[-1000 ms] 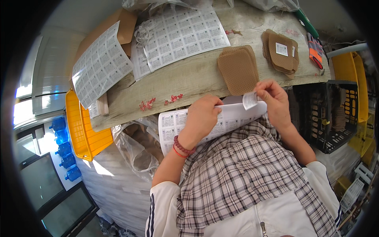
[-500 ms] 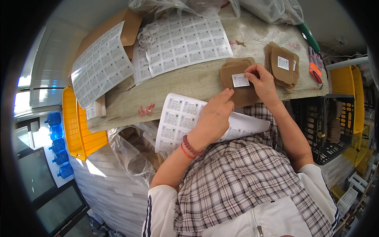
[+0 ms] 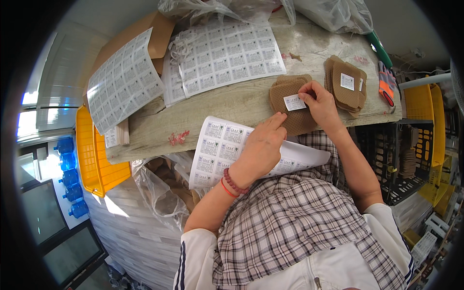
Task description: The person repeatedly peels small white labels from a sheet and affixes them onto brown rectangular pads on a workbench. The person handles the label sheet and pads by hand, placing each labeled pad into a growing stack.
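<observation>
A small white printed label (image 3: 294, 102) lies against the top brown mesh-textured pad (image 3: 300, 121) of a small stack at the table's front edge. My right hand (image 3: 321, 102) pinches the label's upper right corner between thumb and fingertips. From the left, my left hand (image 3: 263, 145) reaches over with its fingers extended and their tips by the label's lower left corner. Under that hand is a curled white label sheet (image 3: 212, 150), spread above my lap and seemingly held there; my left thumb is hidden. Another stack of brown pads (image 3: 345, 96) with labels stands to the right.
More label sheets (image 3: 232, 58) lie at the back left of the wooden table (image 3: 159, 128), one propped on a cardboard box (image 3: 159, 34). Clear plastic bags (image 3: 333, 14) line the back. A glove (image 3: 386, 84) lies far right. Black (image 3: 386, 150) and yellow crates (image 3: 99, 159) flank the table.
The label's left side now sits slightly lower and the label is a little more tilted. My left fingertips have shifted slightly. My right hand keeps its pinch at the corner.
</observation>
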`<state>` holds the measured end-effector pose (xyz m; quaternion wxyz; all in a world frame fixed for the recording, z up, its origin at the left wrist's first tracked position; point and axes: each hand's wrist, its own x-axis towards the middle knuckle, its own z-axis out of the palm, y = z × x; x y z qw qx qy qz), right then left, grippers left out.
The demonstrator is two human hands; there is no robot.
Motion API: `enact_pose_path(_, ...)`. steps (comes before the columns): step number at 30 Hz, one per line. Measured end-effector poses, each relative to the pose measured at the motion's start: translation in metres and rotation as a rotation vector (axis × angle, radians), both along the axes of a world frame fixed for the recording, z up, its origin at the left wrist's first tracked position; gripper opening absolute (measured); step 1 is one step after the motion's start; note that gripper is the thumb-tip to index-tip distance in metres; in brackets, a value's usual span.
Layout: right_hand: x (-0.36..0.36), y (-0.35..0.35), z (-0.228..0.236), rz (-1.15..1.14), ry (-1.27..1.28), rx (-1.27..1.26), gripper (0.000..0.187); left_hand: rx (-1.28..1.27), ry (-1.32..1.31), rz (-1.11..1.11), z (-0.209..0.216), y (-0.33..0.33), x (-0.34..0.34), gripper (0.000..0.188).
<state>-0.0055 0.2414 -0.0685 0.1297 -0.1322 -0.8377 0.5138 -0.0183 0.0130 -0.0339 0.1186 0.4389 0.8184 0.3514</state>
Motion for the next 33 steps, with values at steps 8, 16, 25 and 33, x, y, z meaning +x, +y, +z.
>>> enact_pose_path(8,0.003,-0.008,0.01,-0.011,-0.017,0.045,0.008,-0.104,-0.101,0.018,0.01,0.003,-0.001,0.004)
enact_pose_path(16,0.005,-0.01,0.006,-0.026,0.003,0.09,0.008,-0.001,0.028,-0.06,0.005,0.005,-0.004,0.005)
enact_pose_path(25,0.008,-0.017,0.007,-0.033,0.087,0.251,0.016,-0.039,0.024,-0.068,0.003,0.007,-0.002,0.008)
enact_pose_path(33,0.009,-0.013,-0.008,-0.118,0.259,0.374,0.028,-0.034,0.029,-0.035,0.002,0.009,0.001,0.007)
